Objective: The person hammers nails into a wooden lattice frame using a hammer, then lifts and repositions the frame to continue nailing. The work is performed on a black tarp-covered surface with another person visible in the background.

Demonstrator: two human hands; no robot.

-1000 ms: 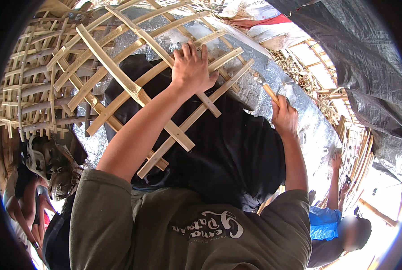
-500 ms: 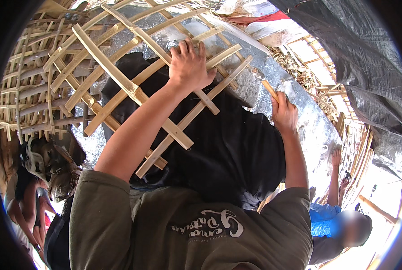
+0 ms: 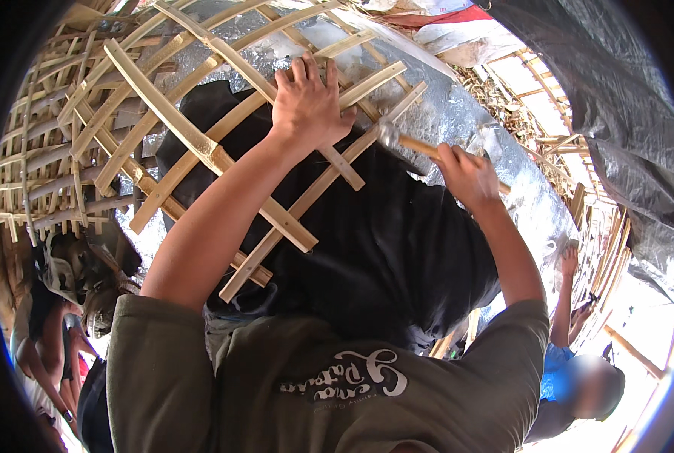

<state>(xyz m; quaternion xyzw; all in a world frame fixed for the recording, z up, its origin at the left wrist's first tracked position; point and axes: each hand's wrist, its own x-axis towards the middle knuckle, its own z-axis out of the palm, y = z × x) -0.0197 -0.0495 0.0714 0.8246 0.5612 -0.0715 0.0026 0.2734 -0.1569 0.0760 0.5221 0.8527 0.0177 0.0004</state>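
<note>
A lattice of crossed split-bamboo slats (image 3: 178,124) spans the upper left and middle, its slat ends reaching toward me. My left hand (image 3: 307,106) rests on its crossings with the fingers bent over the slats and the thumb out to the right, holding the lattice. A hammer (image 3: 416,146) with a wooden handle is in my right hand (image 3: 469,175), whose fingers wrap around the handle. The blurred hammer head sits near the lattice's right-hand slat ends; whether it touches them I cannot tell. Black cloth (image 3: 382,234) lies beneath the lattice.
Silvery sheeting (image 3: 480,136) covers the surface behind the lattice. A woven stick wall (image 3: 50,166) stands at the left, and dark plastic sheeting (image 3: 616,98) hangs at the right. A person in blue (image 3: 560,370) is at lower right; other people's limbs show at lower left.
My right hand has brought the hammer left and down, so its head is closer to the lattice and the handle lies flatter. My left hand and the lattice have shifted slightly left in view.
</note>
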